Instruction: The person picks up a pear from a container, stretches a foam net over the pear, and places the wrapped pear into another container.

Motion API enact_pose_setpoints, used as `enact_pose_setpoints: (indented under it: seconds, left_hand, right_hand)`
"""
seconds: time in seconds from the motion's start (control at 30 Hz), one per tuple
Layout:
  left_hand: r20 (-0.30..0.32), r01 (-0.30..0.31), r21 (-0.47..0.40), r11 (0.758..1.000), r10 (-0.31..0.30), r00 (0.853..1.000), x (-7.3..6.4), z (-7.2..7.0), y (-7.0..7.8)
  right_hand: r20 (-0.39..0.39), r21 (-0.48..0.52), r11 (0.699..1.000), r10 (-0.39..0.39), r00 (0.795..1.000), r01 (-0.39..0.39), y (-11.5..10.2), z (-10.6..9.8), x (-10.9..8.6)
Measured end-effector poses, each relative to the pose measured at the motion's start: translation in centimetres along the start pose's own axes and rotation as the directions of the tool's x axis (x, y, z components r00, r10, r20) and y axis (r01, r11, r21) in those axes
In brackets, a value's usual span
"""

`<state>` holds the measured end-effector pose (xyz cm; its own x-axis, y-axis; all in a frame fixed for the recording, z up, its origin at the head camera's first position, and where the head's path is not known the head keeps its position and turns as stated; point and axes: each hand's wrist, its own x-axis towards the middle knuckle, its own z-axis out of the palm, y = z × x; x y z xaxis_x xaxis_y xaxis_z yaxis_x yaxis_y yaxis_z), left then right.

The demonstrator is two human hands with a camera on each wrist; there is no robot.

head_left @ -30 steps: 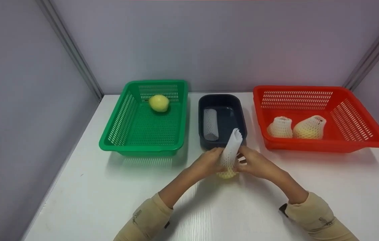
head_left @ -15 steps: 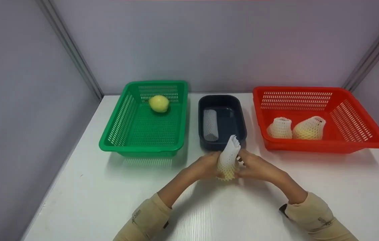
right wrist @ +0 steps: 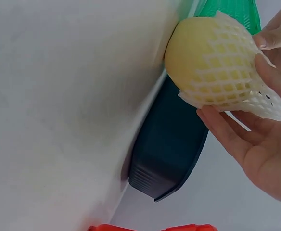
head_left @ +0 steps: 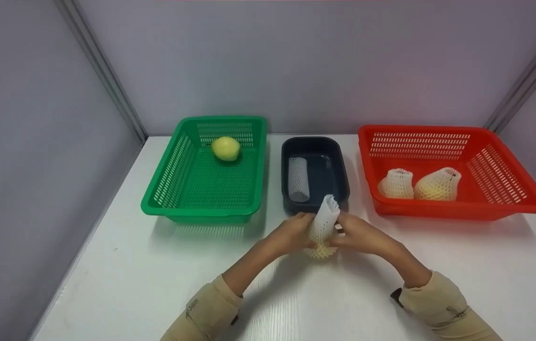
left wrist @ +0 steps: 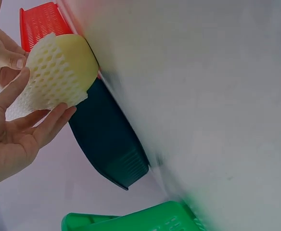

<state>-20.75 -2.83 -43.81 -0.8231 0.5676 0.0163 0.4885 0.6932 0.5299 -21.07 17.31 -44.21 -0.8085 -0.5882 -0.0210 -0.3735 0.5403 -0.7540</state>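
A pear [left wrist: 83, 57] stands on the table in front of me, partly inside a white foam net sleeve [head_left: 326, 220]. Its rounded end shows bare in both wrist views, while the sleeve's narrow open tube points up and away from me. On the left side my left hand [head_left: 291, 233] holds the sleeve, thumb and fingertips close to its stretched edge. From the opposite side my right hand [head_left: 361, 234] holds the same netting, its fingertips at the lower edge in the right wrist view. The pear's stem end is hidden within the mesh.
Behind the hands, a dark blue tub [head_left: 327, 177] contains another foam sleeve [head_left: 299, 180]. A green basket [head_left: 204, 212] at left holds a bare pear [head_left: 226, 148]. At right, a red basket [head_left: 457, 210] holds two netted pears [head_left: 437, 184].
The sleeve's upper end has come down lower, and its bottom edge flares wider around the pear. Both hands keep hold at nearly the same place.
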Motion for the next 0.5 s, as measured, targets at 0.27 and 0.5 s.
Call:
enact_pose_setpoints:
  seconds: [0.27, 0.5]
  left_hand:
    - [0.063, -0.02, 0.046, 0.999, 0.017, 0.998, 0.02, 0.26, -0.35]
    - [0.11, 0.015, 0.031, 0.999, -0.019, 0.994, 0.16, 0.34, -0.63]
  right_hand:
    - [0.019, -0.012, 1.0, -0.014, 1.0, 0.014, 0.56, 0.33, -0.09]
    - [0.048, -0.047, 0.998, -0.026, 0.998, 0.029, 1.01, 0.35, -0.02]
